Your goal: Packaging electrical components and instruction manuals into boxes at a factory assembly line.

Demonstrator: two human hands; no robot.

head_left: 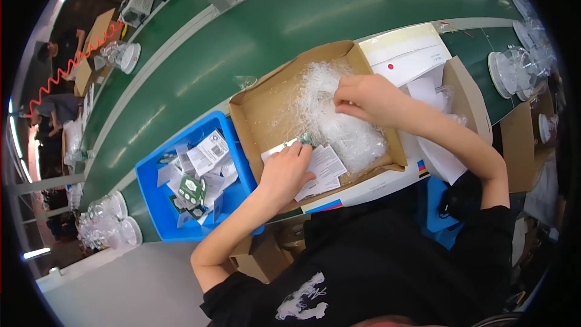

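Observation:
A shallow brown cardboard tray (254, 106) stands in front of me, its right side heaped with thin clear plastic strands or small loops (354, 139). Over this heap my right hand (366, 102) is held with thumb and fingertips drawn together; whatever is in the pinch is too small to make out. My left hand (283, 175) rests on white printed cards (324, 172) at the tray's near left corner, its thumb apart from the fingers. A small green piece (307, 138) shows beside its fingertips.
Left of the tray stands a blue plastic bin (148, 191) with white and green folded cards (192, 191). Printed sheets (399, 54) lie under and beyond the tray. At right is an open carton (466, 94). Clear-wrapped items with round white bases (514, 72) stand on the green surface (290, 27).

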